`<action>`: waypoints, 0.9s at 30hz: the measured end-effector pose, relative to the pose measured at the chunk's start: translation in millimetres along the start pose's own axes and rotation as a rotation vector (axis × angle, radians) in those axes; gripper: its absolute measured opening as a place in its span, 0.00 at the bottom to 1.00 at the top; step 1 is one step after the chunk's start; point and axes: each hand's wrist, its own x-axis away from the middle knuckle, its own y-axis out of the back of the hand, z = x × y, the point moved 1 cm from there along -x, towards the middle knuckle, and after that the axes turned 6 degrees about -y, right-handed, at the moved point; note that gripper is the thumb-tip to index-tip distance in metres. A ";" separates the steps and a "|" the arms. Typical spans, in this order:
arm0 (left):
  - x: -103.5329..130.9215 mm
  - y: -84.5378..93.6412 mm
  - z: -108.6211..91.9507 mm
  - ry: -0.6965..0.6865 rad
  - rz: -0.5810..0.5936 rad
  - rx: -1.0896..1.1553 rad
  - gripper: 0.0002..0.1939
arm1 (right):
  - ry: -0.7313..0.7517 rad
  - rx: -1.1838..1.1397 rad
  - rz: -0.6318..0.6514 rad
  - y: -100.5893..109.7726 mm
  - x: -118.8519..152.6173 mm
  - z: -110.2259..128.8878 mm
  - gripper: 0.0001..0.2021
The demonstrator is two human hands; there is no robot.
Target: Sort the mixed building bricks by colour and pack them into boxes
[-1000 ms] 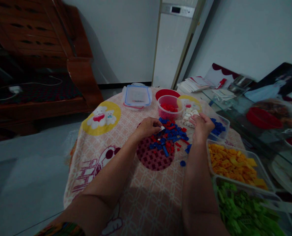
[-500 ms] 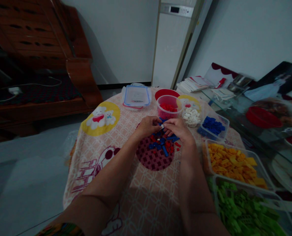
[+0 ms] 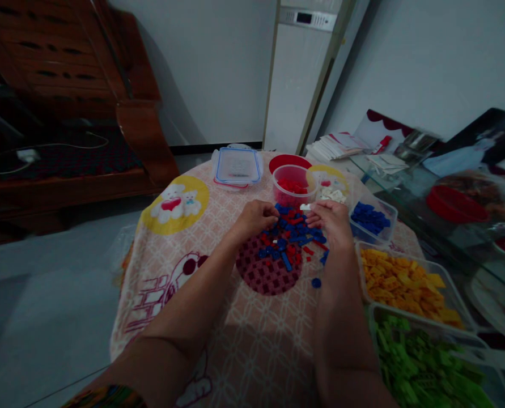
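A loose pile of blue and red bricks (image 3: 292, 232) lies on the patterned tablecloth (image 3: 256, 334). At the pile's left edge is my left hand (image 3: 256, 218), its fingers bent together; whatever they pinch, if anything, is too small to make out. My right hand (image 3: 331, 218) pinches a small white piece (image 3: 306, 207) between thumb and finger, over the right side of the pile. Just behind that hand stands a tub of white pieces (image 3: 332, 196), partly covered by it. A round tub of red pieces (image 3: 292, 186) is behind the pile.
To the right are boxes of blue pieces (image 3: 369, 220), yellow pieces (image 3: 405, 286) and green pieces (image 3: 431, 362). Clear lids (image 3: 238, 165) lie at the table's back edge. A glass table with papers (image 3: 337, 145) and a red bowl (image 3: 456, 203) stands further right.
My right hand has moved right, away from my left hand, with the white piece in its fingers. More of the blue and red pile shows between the hands. My left hand has barely moved.
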 end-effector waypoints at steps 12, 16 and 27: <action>6.7 1.2 -12.9 -0.143 0.279 -0.330 0.07 | 0.288 -0.216 -0.548 27.8 -26.1 -17.2 0.20; 8.9 -5.7 -13.1 -0.135 0.336 -0.370 0.09 | 0.232 -0.175 -0.495 22.2 -26.3 -17.4 0.16; 8.9 -3.4 -15.2 -0.154 0.270 -0.416 0.07 | 0.158 -0.042 -0.317 8.0 -12.1 -5.0 0.11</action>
